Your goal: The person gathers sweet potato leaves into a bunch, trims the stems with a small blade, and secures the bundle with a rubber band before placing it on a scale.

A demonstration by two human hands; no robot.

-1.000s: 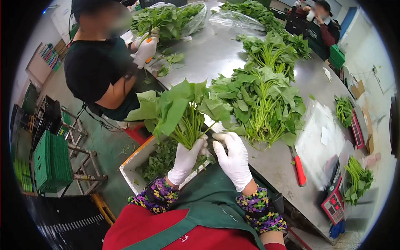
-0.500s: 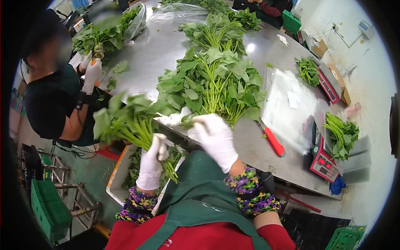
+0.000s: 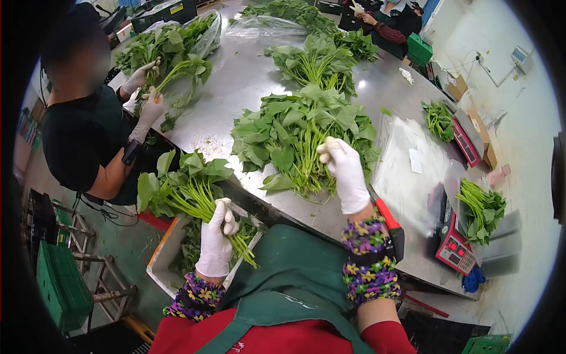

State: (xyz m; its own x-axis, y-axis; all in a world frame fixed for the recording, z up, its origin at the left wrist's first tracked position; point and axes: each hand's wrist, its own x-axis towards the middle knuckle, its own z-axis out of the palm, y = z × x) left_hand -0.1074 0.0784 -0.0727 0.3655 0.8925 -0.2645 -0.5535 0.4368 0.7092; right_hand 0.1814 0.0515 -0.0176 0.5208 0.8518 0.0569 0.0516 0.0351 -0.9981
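In my gloved left hand [image 3: 216, 239] is a bunch of leafy greens [image 3: 191, 197], the fingers wrapped round its stems and the cut ends poking out below. My gloved right hand [image 3: 346, 176] is over the big pile of leafy greens [image 3: 295, 133] on the metal table, thumb and fingers pinched on a green stem at the pile's right side. Under my right wrist lies a knife with a red handle [image 3: 387, 213], partly hidden by the sleeve. Below my left hand stands a white foam box [image 3: 162, 262] with more greens inside.
Clear plastic bags [image 3: 407, 171] lie right of the pile. Two red scales, the nearer scale [image 3: 457, 251] and the farther scale [image 3: 466, 138], carry greens. At left a co-worker [image 3: 82, 130] holds greens; another person [image 3: 389, 29] is at the far end. Green crates [image 3: 62, 289] stand lower left.
My right hand has moved right and up onto the pile, closing on a stem. My left hand keeps its bunch, slightly lower. The co-worker at left now holds a small bunch up.
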